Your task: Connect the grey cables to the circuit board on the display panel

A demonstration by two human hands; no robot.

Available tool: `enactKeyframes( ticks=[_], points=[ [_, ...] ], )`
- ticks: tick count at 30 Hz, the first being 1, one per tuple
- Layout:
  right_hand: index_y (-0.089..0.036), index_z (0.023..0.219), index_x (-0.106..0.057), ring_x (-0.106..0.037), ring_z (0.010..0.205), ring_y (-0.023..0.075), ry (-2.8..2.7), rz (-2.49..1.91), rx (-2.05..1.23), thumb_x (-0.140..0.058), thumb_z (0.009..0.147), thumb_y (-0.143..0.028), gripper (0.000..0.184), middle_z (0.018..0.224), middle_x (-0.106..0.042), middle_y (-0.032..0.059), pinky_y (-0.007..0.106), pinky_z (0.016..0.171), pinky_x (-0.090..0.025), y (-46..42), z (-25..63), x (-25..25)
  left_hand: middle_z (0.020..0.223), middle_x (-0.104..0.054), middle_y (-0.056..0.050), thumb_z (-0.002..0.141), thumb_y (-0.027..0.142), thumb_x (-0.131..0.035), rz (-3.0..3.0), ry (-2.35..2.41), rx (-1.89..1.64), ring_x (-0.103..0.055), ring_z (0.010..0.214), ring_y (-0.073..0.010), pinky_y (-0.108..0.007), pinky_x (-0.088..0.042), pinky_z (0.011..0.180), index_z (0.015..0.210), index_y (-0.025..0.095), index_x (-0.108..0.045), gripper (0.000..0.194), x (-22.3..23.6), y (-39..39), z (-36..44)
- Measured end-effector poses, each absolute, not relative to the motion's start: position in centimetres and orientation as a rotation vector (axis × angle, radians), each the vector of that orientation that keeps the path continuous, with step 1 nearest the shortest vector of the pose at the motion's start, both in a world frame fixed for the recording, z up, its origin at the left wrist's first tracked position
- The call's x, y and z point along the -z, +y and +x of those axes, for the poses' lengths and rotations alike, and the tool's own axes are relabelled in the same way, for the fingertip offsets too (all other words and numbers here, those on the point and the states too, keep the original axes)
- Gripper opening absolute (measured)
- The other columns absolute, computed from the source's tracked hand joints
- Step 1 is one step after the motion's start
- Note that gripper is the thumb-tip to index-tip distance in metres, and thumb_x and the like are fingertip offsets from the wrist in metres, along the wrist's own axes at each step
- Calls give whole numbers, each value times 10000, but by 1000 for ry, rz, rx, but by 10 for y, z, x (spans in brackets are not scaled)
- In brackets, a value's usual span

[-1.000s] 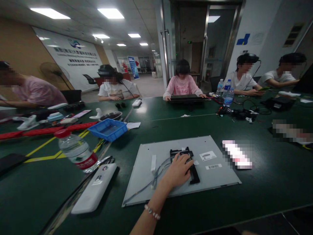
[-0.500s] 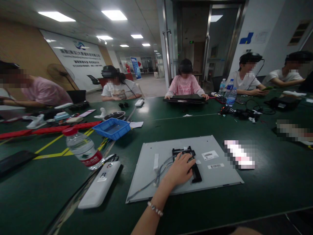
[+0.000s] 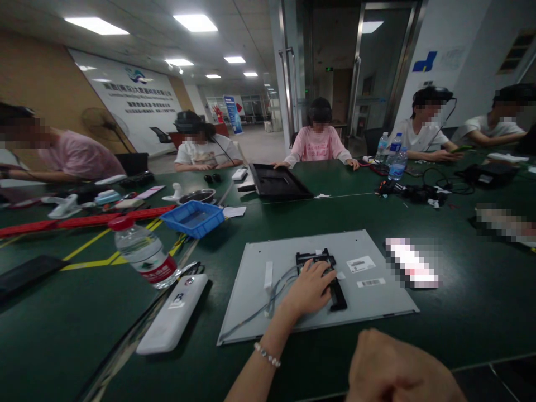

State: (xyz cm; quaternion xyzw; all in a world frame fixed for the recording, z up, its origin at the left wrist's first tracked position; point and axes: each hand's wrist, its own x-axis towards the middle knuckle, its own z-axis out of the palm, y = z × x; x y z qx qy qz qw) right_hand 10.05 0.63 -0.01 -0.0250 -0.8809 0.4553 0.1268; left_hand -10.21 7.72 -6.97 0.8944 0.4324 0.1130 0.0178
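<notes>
A flat grey display panel (image 3: 318,312) lies face down on the green table, with two stickers on its back. My left hand (image 3: 312,285), with a beaded bracelet at the wrist, is over a black plastic bracket (image 3: 338,298) in the middle of the panel. Its fingers curl onto the bracket and hide part of it. Thin grey cables (image 3: 274,296) run from under that hand to the panel's lower left. At the lower right, my right hand (image 3: 397,365) is closed in a fist above the table's near edge. Whatever it may hold is hidden.
Left of the panel are a white power bank (image 3: 173,318), a water bottle (image 3: 144,254) and a blue tray (image 3: 195,220). A blurred-out phone (image 3: 412,262) lies to the right. Across the table, a person in pink touches a black frame (image 3: 280,181); several others sit around.
My right hand has come into view at the lower right, closed. My left hand stays on the bracket. The person opposite has shifted the black frame leftward and laid it down.
</notes>
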Motion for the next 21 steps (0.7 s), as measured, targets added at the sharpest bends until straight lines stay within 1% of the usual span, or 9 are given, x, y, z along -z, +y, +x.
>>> enactKeyframes(
  ticks=[2,3,4,6,8,9,11,16,21],
  points=[
    [-237,1147,-610,-563,572,95,-2505,-377,-1234,-289,961,-443,424,709,-656,1,209,598,-426,22,99,-4,1277,-464,-77,825,214,-488,2782,1332,-354,-383,1233,-243,-480,-223,1078,1215,234,-474,390,71,78,-102],
    [-236,1149,-611,-549,548,97,-2463,-597,-1148,-318,958,-418,394,697,-656,-4,217,591,-418,33,99,-4,1274,-465,-75,827,214,-485,2783,1329,-359,-383,1232,-241,-480,-222,1077,1223,237,-467,397,72,78,-102],
    [-236,1134,-620,-555,566,105,-2418,-799,-1054,-352,950,-393,361,723,-663,1,223,590,-414,47,100,-1,1272,-465,-73,827,214,-484,2783,1330,-366,-383,1232,-239,-478,-222,1077,1233,239,-459,408,73,78,-102],
    [-225,1064,-657,-596,704,149,-2366,-1051,-857,-424,915,-358,306,827,-684,34,255,654,-428,78,104,10,1267,-468,-75,820,211,-493,2786,1341,-372,-385,1228,-238,-473,-221,1078,1246,235,-449,429,73,78,-102],
    [-198,1035,-670,-602,845,195,-2315,-1209,-715,-484,872,-328,280,953,-679,74,305,765,-434,108,110,28,1271,-466,-79,809,207,-507,2791,1355,-366,-386,1226,-239,-467,-218,1080,1240,224,-453,435,72,78,-101],
    [-184,1027,-672,-599,871,202,-2314,-1233,-704,-488,862,-304,275,978,-671,85,318,792,-433,122,113,37,1275,-463,-80,808,208,-509,2796,1351,-357,-384,1228,-240,-464,-219,1079,1233,221,-459,428,72,77,-100],
    [-175,1041,-663,-600,836,193,-2304,-1254,-729,-508,831,-268,277,997,-653,94,321,785,-447,142,116,55,1282,-459,-78,816,210,-499,2799,1338,-347,-378,1232,-239,-464,-221,1078,1229,223,-460,415,71,77,-100],
    [-186,1041,-655,-590,842,186,-2333,-1167,-939,-652,686,-238,359,1030,-610,77,317,773,-472,155,113,86,1281,-459,-68,825,193,-471,2779,1344,-363,-378,1233,-232,-463,-207,1086,1244,240,-444,422,69,76,-100],
    [-195,915,-681,-575,812,173,-2319,-1132,-938,-645,678,-211,240,955,-595,51,302,736,-471,151,106,102,1264,-467,-67,822,199,-467,2776,1351,-353,-385,1222,-239,-469,-208,1084,1238,249,-446,419,68,76,-100]
  ],
)
